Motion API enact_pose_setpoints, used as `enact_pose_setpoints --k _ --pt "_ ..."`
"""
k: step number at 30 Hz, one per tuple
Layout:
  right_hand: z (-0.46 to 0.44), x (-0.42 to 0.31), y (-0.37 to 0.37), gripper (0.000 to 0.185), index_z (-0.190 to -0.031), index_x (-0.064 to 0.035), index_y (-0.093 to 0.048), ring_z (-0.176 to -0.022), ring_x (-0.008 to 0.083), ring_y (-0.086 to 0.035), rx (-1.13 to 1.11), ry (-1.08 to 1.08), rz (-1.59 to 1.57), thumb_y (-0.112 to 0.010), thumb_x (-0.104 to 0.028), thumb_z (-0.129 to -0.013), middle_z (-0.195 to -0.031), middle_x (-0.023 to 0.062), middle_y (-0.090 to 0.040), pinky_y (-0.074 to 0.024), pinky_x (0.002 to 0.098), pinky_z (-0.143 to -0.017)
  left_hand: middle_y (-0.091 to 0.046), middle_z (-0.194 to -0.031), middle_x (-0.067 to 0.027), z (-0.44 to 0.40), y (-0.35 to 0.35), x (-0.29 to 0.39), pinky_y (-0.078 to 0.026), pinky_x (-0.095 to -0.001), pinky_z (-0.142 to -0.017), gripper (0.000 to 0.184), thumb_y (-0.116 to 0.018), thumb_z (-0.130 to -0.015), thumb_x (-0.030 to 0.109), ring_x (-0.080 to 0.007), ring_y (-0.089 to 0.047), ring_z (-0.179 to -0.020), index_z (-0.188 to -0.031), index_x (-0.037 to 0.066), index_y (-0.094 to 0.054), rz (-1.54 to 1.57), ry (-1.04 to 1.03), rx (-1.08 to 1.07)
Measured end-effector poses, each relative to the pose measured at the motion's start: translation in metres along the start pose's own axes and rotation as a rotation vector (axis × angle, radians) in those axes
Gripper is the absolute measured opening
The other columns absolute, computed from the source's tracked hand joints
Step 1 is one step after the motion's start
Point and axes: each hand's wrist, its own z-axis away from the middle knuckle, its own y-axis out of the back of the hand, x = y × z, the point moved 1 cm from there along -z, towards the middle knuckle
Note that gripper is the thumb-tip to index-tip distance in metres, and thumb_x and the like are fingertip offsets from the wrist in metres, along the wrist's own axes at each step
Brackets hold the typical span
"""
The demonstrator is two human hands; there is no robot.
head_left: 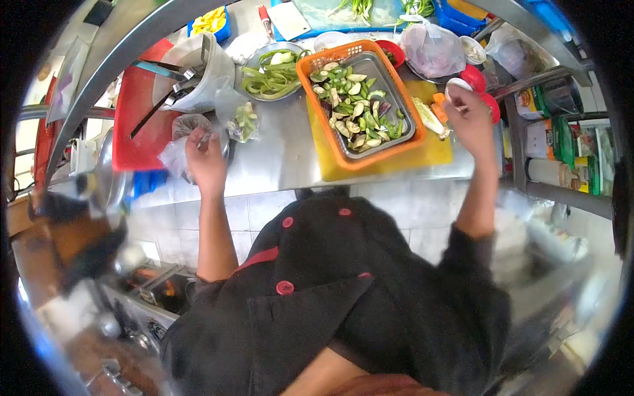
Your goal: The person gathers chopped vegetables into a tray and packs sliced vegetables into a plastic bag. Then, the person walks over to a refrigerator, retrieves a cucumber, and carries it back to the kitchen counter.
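Note:
My left hand (206, 158) is at the left of the steel counter, fingers pinched at a crumpled clear plastic bag (173, 157) over a round bowl. My right hand (472, 122) is raised at the right, its fingers curled at the rim of a small white bowl (457, 86). Between my hands an orange basket (354, 162) surrounds a grey tray (401, 99) of cut green and pale vegetable pieces (360, 105). This basket rests on a yellow cutting board (330, 173). Orange chunks (437, 109) and a pale leafy piece (426, 117) lie beside it.
A red board (129, 142) carries a white bucket (211, 82) with knives (188, 82) across its rim. Behind are a bowl of green strips (271, 79), a plastic-wrapped bundle (244, 124) and a bagged item (432, 49). Metal rails (132, 53) arch overhead.

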Motion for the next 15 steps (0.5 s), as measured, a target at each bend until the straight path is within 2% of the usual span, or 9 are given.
enact_pose_setpoints --k 1,2,3,5,8,10,12,15 --pt "-0.008 0.047 -0.017 0.055 -0.129 -0.0023 -0.052 -0.110 0.0319 -0.056 -0.026 0.042 0.198 -0.067 -0.028 -0.082 -0.123 0.0191 -0.058 -0.0444 0.0399 -0.094 -0.059 -0.106 -0.0115 0.004 0.002 0.006 -0.048 -0.0279 -0.076 0.033 -0.060 -0.089 0.010 -0.0149 -0.058 -0.087 -0.117 -0.003 -0.049 0.010 0.000 0.005" --pt "-0.012 0.083 -0.030 0.063 -0.133 -0.0033 -0.048 -0.119 0.0360 -0.051 -0.049 0.085 0.394 -0.069 -0.028 -0.079 -0.130 0.0226 -0.053 -0.0416 0.0429 -0.100 -0.061 -0.104 -0.0116 0.008 0.005 0.016 -0.047 -0.0285 -0.078 0.033 -0.060 -0.089 0.011 -0.0157 -0.058 -0.088 -0.117 -0.004 -0.049 0.052 0.101 -0.020" --pt "-0.011 0.095 -0.038 0.063 -0.133 -0.0033 -0.048 -0.119 0.0360 -0.051 -0.043 0.097 0.396 -0.069 -0.028 -0.079 -0.130 0.0226 -0.053 -0.0416 0.0429 -0.100 -0.062 -0.101 -0.0118 0.012 0.009 0.021 -0.047 -0.0290 -0.080 0.034 -0.061 -0.089 0.011 -0.0165 -0.059 -0.089 -0.117 -0.005 -0.050 0.091 0.202 -0.045" --pt "-0.009 0.113 -0.055 0.077 -0.138 -0.0047 -0.041 -0.130 0.0400 -0.039 -0.169 -0.111 0.497 -0.072 -0.031 -0.073 -0.140 0.0250 -0.041 -0.0333 0.0458 -0.108 -0.063 -0.099 -0.0115 0.014 0.019 0.006 -0.047 -0.0293 -0.081 0.034 -0.061 -0.089 0.012 -0.0171 -0.059 -0.091 -0.117 -0.005 -0.051 0.040 0.141 -0.043" --pt "-0.008 0.128 -0.068 0.084 -0.141 -0.0069 -0.038 -0.133 0.0403 -0.035 -0.086 -0.067 0.610 -0.074 -0.033 -0.070 -0.145 0.0257 -0.034 -0.0314 0.0452 -0.109 -0.064 -0.100 -0.0113 0.018 0.027 -0.015 -0.047 -0.0295 -0.082 0.033 -0.061 -0.089 0.012 -0.0174 -0.059 -0.093 -0.117 -0.005 -0.053 -0.061 0.061 -0.056" --pt "-0.010 0.128 -0.071 0.084 -0.140 -0.0086 -0.039 -0.132 0.0405 -0.037 -0.053 -0.097 0.573 -0.075 -0.034 -0.068 -0.144 0.0262 -0.035 -0.0328 0.0459 -0.108 -0.063 -0.102 -0.0114 0.022 0.033 -0.020 -0.047 -0.0295 -0.082 0.033 -0.060 -0.089 0.011 -0.0173 -0.059 -0.093 -0.116 -0.005 -0.054 -0.107 0.037 -0.056" --pt "-0.011 0.113 -0.065 0.085 -0.140 -0.0102 -0.040 -0.131 0.0407 -0.038 -0.015 -0.135 0.544 -0.076 -0.035 -0.067 -0.142 0.0267 -0.037 -0.0343 0.0466 -0.107 -0.062 -0.105 -0.0108 0.029 0.033 -0.015 -0.047 -0.0290 -0.082 0.033 -0.061 -0.089 0.011 -0.0172 -0.059 -0.093 -0.117 -0.005 -0.054 -0.015 0.085 -0.053" --pt "-0.004 0.094 -0.053 0.088 -0.140 -0.0132 -0.040 -0.129 0.0408 -0.040 -0.112 -0.232 0.438 -0.079 -0.035 -0.064 -0.141 0.0262 -0.038 -0.0368 0.0474 -0.105 -0.061 -0.106 -0.0104 0.034 0.039 -0.002 -0.047 -0.0274 -0.080 0.034 -0.061 -0.089 0.011 -0.0156 -0.059 -0.091 -0.118 -0.006 -0.053 0.057 0.098 -0.054"
